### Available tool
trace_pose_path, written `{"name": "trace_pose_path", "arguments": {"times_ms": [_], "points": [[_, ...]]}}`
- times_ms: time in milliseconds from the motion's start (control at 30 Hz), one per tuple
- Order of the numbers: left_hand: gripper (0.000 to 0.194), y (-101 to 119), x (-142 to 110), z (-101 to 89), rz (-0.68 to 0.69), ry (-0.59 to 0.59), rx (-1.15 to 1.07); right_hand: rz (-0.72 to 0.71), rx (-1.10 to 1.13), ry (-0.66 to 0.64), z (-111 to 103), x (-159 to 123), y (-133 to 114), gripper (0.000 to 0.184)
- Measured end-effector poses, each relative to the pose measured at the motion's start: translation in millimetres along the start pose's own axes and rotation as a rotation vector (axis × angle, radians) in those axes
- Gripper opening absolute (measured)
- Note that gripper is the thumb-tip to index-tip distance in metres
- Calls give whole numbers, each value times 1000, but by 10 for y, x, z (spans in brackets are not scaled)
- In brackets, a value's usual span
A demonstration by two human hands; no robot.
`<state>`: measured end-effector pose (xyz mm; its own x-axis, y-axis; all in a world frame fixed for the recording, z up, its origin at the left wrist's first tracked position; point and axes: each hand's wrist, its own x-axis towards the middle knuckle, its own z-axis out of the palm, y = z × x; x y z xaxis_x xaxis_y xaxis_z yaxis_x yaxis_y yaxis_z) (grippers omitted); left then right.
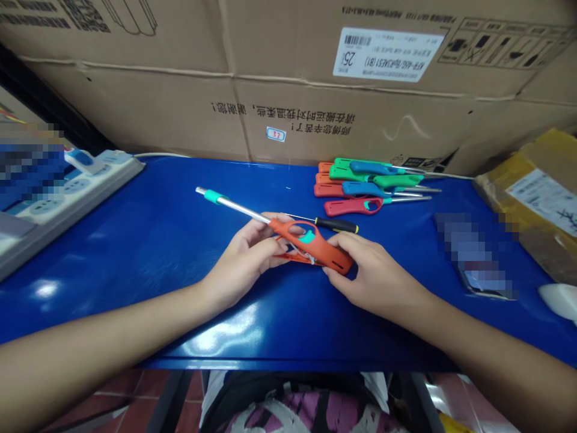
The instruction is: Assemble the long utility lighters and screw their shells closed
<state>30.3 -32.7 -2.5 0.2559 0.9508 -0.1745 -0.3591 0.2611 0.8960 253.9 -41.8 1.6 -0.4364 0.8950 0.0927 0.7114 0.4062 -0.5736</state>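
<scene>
Between both hands is an orange long-neck lighter [331, 251], its silver tube pointing up and left with a green collar near the tip. Its casing is parted along the lower side, and pale inner parts show in the gap. My left hand [246, 258] grips it where the tube meets the handle. The fingers of my right hand [367, 270] close around the handle's right end. Just behind the lighter lies a screwdriver [337, 225] with a black and yellow handle, its thin shaft pointing left.
Several red, orange, green and blue lighters [360, 186] are piled at the back right. A white power strip [72, 192] runs along the left. A phone [473, 255] lies at right, near a yellow-taped box [536, 186]. A large cardboard carton [180, 90] stands behind the blue table [148, 240].
</scene>
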Motion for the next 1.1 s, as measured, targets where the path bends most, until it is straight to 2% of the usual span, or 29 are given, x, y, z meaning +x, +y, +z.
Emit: {"name": "trace_pose_path", "arguments": {"times_ms": [100, 233, 367, 567, 667, 767, 867, 933, 1000, 1100], "points": [[31, 16, 9, 9, -25, -4, -2, -75, -1, 19, 4, 11, 9, 19], [22, 19, 35, 23, -42, 30, -21, -93, 70, 6, 6, 9, -10, 28], [23, 19, 53, 28, -26, 38, -57, -105, 62, 19, 18, 18, 0, 33], [20, 29, 40, 35, -28, 39, -41, -149, 29, 44, 19, 47, 53, 29], [25, 26, 37, 26, -24, 11, -51, -166, 31, 30, 1, 62, 59, 27], [33, 13, 29, -3, -10, -77, 12, -166, 16, 27, -15, 74, 73, 23], [64, -12, 18, -41, 36, -179, 160, -166, -22, 63, -19, 87, 106, 21], [79, -27, 16, -54, 70, -225, 212, -171, -33, 78, -17, 96, 127, 20], [80, -31, 16, -49, 86, -239, 213, -170, -26, 63, -16, 101, 136, 19], [66, -5, 13, -14, 62, -162, 163, -167, -16, -5, -20, 102, 123, 21]]}}
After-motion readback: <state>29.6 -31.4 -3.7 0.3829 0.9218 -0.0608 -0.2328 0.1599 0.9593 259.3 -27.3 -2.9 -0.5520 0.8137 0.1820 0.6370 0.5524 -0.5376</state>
